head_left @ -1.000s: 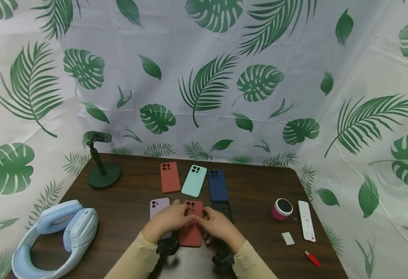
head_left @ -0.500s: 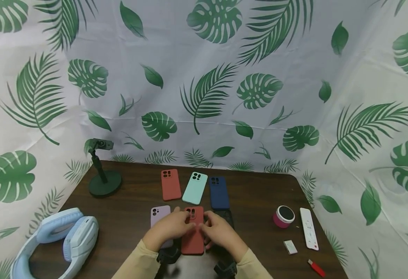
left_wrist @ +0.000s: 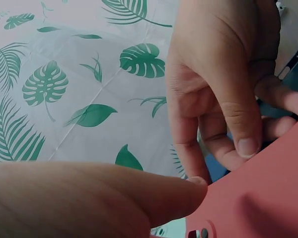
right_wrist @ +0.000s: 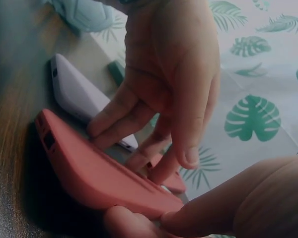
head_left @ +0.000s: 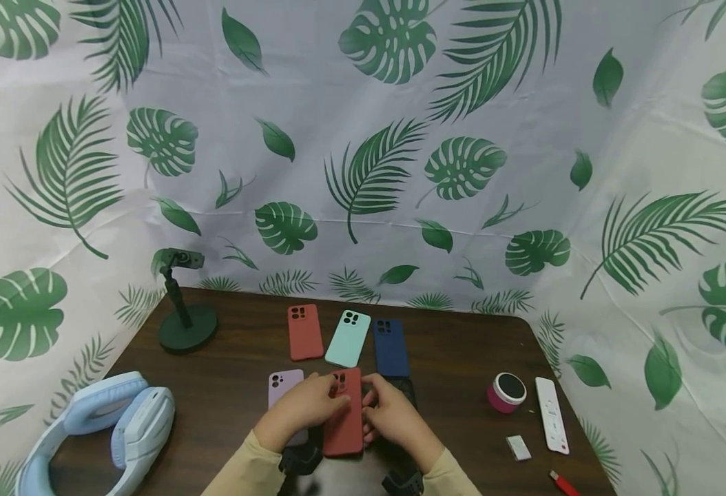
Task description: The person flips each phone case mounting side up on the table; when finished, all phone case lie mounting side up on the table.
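A red phone case (head_left: pixel 343 430) with camera cut-outs at its far end lies upright in line with me, between both hands. My left hand (head_left: pixel 304 403) holds its left side, fingertips along the edge and the thumb over its back. At the right edge, my right hand (head_left: pixel 394 415) has its fingers curled and thumb near the side. The right wrist view shows the red case (right_wrist: pixel 104 171) tilted, one long edge raised, with a right thumb and fingertip at its corner. Under the left hand, a lavender phone case (head_left: pixel 285 381) is partly hidden; a black phone case (head_left: pixel 409 390) lies behind the right hand.
Beyond the hands lie another red case (head_left: pixel 305 337), a mint case (head_left: pixel 347 343) and a navy case (head_left: pixel 391 351). Blue headphones (head_left: pixel 142 427) and a dark stand (head_left: pixel 187 329) are left; a pink jar (head_left: pixel 505 394), white remote (head_left: pixel 552 417), white block (head_left: pixel 518 448) and red USB stick (head_left: pixel 563 483) right.
The head view has tilted up, so the table sits lower in it. My right thumb has shifted from the red case's back toward its right edge. The left hand keeps its place on the case.
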`<state>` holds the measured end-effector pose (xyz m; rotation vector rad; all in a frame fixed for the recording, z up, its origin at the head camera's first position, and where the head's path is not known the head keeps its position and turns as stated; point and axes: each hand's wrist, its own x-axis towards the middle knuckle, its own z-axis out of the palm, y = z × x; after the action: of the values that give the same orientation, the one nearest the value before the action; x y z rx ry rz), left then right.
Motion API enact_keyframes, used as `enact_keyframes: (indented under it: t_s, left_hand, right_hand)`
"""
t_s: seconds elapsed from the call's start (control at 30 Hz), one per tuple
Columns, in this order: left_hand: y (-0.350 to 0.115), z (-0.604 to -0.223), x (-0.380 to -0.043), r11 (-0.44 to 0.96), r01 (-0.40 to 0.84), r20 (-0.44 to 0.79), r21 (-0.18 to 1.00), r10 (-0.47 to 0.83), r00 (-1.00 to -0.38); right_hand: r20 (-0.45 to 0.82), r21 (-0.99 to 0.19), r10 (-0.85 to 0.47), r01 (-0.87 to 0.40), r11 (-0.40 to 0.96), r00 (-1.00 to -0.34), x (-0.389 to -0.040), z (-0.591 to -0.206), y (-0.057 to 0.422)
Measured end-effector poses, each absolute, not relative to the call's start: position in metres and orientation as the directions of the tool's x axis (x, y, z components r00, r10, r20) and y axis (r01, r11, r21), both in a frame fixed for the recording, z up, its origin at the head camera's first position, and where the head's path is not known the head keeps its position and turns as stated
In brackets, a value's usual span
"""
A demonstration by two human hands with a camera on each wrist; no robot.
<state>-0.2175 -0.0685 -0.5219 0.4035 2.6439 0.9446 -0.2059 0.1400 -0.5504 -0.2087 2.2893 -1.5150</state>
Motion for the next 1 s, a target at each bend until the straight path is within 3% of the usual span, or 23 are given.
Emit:
enact_keyframes:
  t_s: [0.6,1.0]
  left_hand:
    - [-0.0669,-0.5212,-0.2171,0.632,-0.021,-0.258,0.775,0.285,-0.923]
    - [-0.0676,-0.5248,-0.2189,0.676,0.027,-0.205,0.736,0.260,-0.944]
  right_hand:
    - [-0.158,-0.941,-0.367,0.027,0.338,-0.917,-0.2062,-0.5451,0.1397]
    - [-0.163,-0.938,-0.364,0.029,0.346,-0.917,-0.2019,-0.5476,0.1335]
